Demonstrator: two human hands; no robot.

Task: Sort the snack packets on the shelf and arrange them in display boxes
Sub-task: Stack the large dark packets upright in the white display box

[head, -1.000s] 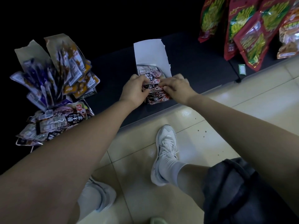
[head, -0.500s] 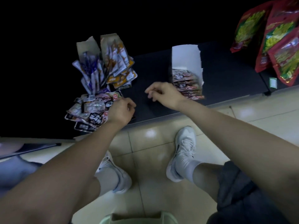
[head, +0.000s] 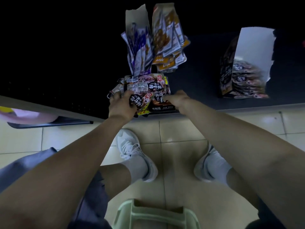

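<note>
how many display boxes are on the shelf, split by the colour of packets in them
purple-packet box: 1
orange-packet box: 1
black-label packet boxes: 2
total: 4

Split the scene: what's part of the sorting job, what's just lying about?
Job: left hand and right hand at the dark packets; purple packets; orange packets; white-flapped display box, stacked with packets.
Lying about: green basket on floor; pink object, far left.
</note>
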